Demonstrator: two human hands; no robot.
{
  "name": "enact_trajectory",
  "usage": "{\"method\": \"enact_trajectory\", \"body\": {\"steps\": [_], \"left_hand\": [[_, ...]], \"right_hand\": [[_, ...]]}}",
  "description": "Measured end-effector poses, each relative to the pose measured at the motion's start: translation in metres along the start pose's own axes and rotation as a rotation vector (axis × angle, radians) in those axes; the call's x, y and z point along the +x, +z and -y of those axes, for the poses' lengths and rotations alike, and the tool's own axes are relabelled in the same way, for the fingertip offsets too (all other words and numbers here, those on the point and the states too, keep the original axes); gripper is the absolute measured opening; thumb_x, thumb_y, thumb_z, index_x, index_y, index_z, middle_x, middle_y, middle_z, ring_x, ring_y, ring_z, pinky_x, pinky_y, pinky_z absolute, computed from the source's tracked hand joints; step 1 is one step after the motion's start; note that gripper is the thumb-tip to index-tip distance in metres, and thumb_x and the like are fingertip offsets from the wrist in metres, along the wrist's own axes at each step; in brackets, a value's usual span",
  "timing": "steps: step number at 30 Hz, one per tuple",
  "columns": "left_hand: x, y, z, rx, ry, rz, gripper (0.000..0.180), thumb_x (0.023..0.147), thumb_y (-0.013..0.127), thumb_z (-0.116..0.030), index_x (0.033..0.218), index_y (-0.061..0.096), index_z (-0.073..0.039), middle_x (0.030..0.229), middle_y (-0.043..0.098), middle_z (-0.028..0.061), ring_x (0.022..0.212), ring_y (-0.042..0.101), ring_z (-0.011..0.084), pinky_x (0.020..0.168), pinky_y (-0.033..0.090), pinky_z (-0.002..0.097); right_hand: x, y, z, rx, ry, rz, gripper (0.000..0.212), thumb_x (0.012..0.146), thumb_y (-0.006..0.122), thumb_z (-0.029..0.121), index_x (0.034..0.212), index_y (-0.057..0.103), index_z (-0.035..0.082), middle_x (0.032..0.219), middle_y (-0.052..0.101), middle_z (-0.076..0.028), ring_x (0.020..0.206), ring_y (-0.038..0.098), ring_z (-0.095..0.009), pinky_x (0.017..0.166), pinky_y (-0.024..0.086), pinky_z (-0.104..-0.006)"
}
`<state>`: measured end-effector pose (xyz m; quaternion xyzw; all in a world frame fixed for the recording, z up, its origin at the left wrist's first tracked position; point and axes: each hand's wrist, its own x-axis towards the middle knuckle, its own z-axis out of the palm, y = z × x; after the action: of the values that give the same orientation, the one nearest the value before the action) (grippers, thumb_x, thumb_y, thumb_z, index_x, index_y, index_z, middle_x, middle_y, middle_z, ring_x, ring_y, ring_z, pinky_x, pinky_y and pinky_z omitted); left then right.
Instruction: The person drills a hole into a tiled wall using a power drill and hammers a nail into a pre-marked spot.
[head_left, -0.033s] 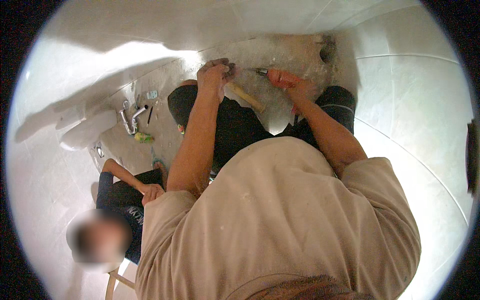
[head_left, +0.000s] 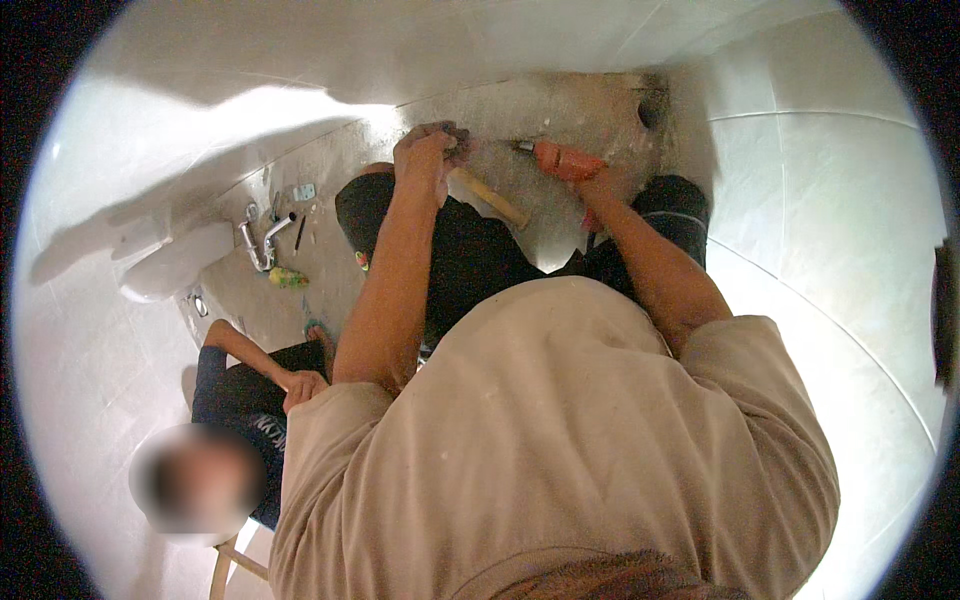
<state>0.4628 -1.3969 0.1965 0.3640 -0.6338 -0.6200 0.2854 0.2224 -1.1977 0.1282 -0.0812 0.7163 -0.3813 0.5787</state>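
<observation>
My right hand [head_left: 596, 188] is wrapped round the grip of an orange-red power drill [head_left: 565, 160]. The drill lies level, its dark chuck [head_left: 527, 147] pointing left toward my other hand. A thin bit seems to run out from the chuck, but it is faint. My left hand [head_left: 425, 155] is closed, fingers bent round something small and dark [head_left: 457, 140] that I cannot make out. Just below that hand a wooden handle [head_left: 495, 198] slants down to the right, like a hammer's. Its upper end is hidden near my fingers.
Chrome drain pipes [head_left: 268, 240], a black rod [head_left: 300, 232] and a yellow-green item [head_left: 288, 277] lie on the floor at left, near a white ceramic piece [head_left: 180, 262]. A person [head_left: 250, 390] sits at lower left. A dark hole [head_left: 650, 110] opens in the far right corner. Tiled walls close in.
</observation>
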Motion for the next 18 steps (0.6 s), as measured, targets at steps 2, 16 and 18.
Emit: {"method": "enact_trajectory", "body": {"steps": [2,16,18], "left_hand": [[0.015,0.018,-0.019,1.315,0.150,0.291,0.028,0.090,0.065,-0.032,0.113,0.075,-0.020,0.118,0.071,0.0098,0.113,0.065,0.0333,0.095,0.053,0.0444],[0.000,0.067,-0.015,-0.108,-0.873,0.406,0.048,0.101,0.052,-0.041,0.128,0.061,-0.002,0.115,0.063,0.0128,0.104,0.060,0.0280,0.085,0.048,0.0430],[-0.020,0.138,-0.073,-0.182,-0.920,0.486,0.071,0.100,0.052,-0.059,0.149,0.045,-0.008,0.137,0.053,0.0136,0.127,0.050,0.0274,0.102,0.042,0.0429]], "right_hand": [[-0.004,-0.025,-0.021,0.013,0.026,-0.029,0.028,0.085,0.077,0.020,0.100,0.060,0.004,0.085,0.062,-0.006,0.063,0.055,-0.017,0.059,0.046,-0.0365],[-0.112,-0.054,0.024,-0.077,-0.200,-0.375,0.049,0.081,0.085,0.021,0.115,0.057,-0.001,0.090,0.066,-0.009,0.062,0.062,-0.016,0.057,0.053,-0.0351],[-0.182,-0.078,0.049,-0.114,-0.430,-0.518,0.056,0.079,0.086,0.021,0.119,0.054,0.001,0.097,0.065,-0.011,0.072,0.062,-0.016,0.064,0.053,-0.0331]]}}
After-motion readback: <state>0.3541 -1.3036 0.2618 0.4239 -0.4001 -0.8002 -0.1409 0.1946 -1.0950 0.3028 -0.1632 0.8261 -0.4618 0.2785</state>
